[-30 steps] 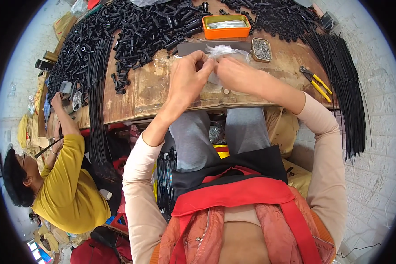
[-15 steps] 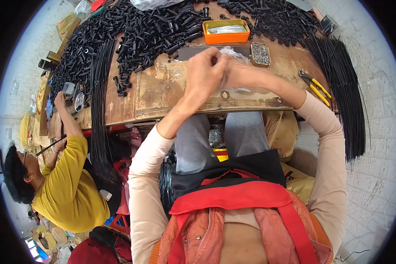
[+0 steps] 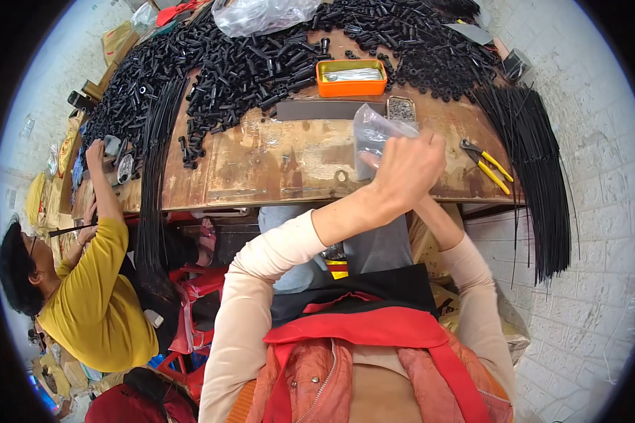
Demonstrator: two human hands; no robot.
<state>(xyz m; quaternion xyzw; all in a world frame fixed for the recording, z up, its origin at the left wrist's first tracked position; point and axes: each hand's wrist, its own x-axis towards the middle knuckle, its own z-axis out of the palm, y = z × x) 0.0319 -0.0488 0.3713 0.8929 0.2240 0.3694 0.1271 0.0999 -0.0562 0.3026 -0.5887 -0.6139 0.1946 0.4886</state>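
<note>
A clear plastic bag (image 3: 374,132) stands up over the near middle of the table. My right hand (image 3: 369,160) is at its lower part, fingertips showing against the film; most of this hand is hidden behind my left one. Crossed over in front, my left hand (image 3: 410,169) is closed with curled fingers, its knuckles beside the bag's right edge. What lies inside that fist, if anything, cannot be seen. Just behind the bag are a small tin of tiny metal pieces (image 3: 401,109) and a dark flat strip (image 3: 317,110).
An orange tin (image 3: 351,87) of thin metal pieces stands farther back, before heaps of black plastic parts (image 3: 247,67). Yellow-handled pliers (image 3: 488,166) lie right. Bundles of black cable ties (image 3: 543,190) overhang the edge. A co-worker in yellow (image 3: 99,303) sits left.
Both hands have moved right and nearer to me, bringing the bag along. My left hand now crosses in front of my right, and the bag stands more open to view. The whole view has shifted slightly.
</note>
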